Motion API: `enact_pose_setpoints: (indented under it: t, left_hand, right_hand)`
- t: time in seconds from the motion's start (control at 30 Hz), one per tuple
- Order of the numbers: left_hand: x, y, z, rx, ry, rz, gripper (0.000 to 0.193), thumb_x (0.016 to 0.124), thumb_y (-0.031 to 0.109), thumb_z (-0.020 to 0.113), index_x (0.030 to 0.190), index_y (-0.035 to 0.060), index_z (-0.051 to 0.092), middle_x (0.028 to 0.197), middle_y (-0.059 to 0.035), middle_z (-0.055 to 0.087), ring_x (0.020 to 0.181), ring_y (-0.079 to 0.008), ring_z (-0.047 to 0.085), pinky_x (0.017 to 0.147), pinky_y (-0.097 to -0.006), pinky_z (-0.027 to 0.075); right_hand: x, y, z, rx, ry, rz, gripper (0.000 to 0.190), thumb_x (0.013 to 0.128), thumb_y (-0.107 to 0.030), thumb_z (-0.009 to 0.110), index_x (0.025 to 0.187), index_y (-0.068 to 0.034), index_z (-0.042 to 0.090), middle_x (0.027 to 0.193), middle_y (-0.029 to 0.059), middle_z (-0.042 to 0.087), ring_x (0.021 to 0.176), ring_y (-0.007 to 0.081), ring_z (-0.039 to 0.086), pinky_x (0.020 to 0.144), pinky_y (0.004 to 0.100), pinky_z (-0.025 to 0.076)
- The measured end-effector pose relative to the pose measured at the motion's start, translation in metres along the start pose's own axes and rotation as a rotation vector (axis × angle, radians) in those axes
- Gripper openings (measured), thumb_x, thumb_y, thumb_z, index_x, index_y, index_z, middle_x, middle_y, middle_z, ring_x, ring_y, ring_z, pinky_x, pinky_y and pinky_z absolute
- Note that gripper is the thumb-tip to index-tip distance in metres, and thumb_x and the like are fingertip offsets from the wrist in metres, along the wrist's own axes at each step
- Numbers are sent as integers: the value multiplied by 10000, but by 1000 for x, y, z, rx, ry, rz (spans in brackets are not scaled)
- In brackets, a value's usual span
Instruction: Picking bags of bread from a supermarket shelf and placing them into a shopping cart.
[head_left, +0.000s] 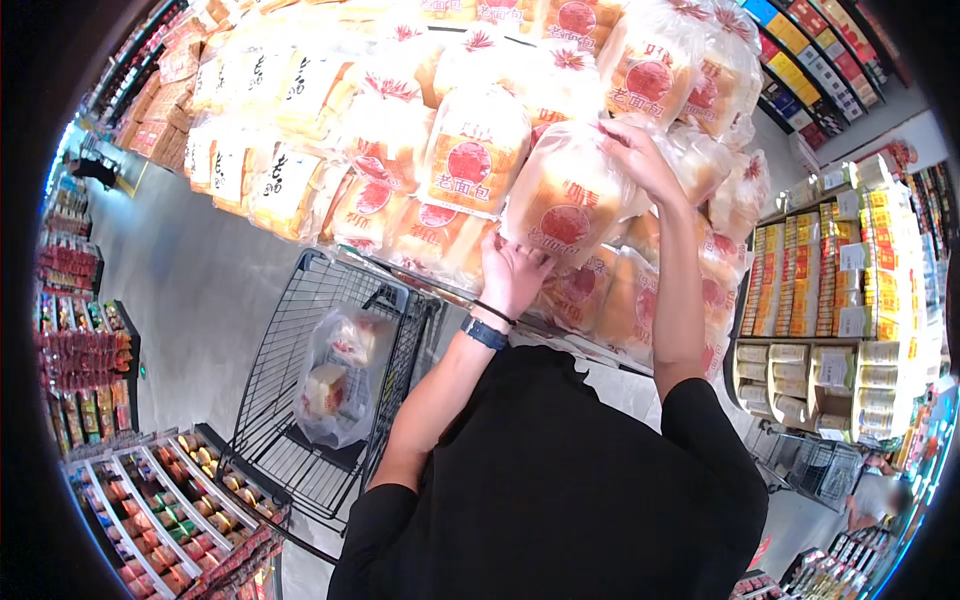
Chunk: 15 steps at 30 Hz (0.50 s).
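Note:
A clear plastic bag of bread (568, 196) with a red round print is between my two hands, tilted at the front of a stacked bread display. My right hand (636, 155) grips the gathered plastic at its upper right. Under its lower left corner my left hand (517, 271) supports it, fingers partly hidden by the bag. Just left stands a similar bread bag (474, 154), upright in the stack. More bagged loaves (581, 289) lie below and behind, and bags with black lettering (281, 180) sit farther left.
A wire shopping cart (281, 360) stands at my left against the display, holding a clear bag (319, 334) with packaged bread inside. Snack shelves (161, 517) curve along the lower left. Shelves of boxed goods (806, 274) stand at right. Another person (874, 499) is near a second cart (821, 469).

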<state>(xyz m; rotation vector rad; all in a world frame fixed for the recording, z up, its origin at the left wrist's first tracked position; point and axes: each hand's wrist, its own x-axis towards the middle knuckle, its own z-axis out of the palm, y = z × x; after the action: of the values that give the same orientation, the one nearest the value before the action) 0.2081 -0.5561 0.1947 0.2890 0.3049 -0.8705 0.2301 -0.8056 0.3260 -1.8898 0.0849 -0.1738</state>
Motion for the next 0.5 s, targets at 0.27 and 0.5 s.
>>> enact_pose_setpoints:
  t: [0.27, 0.5]
  left_hand:
    - [10, 9, 11, 28, 119, 77, 712, 1032, 540, 267, 1495, 0, 306, 1522, -191, 410, 1456, -345, 327, 1220, -540, 191]
    - [-7, 12, -4, 126, 89, 70, 686, 1045, 494, 286, 1544, 23, 256, 1544, -180, 378, 1470, -332, 299, 1220, -527, 206]
  right_hand:
    - [21, 6, 13, -346, 80, -145, 349, 927, -118, 645, 1247, 21, 644, 1202, 172, 680, 1002, 234, 672, 882, 310, 513]
    - [-13, -21, 31, -542, 351, -214, 283, 911, -118, 669, 1171, -8, 676, 1096, 139, 659, 992, 269, 664, 868, 338, 521]
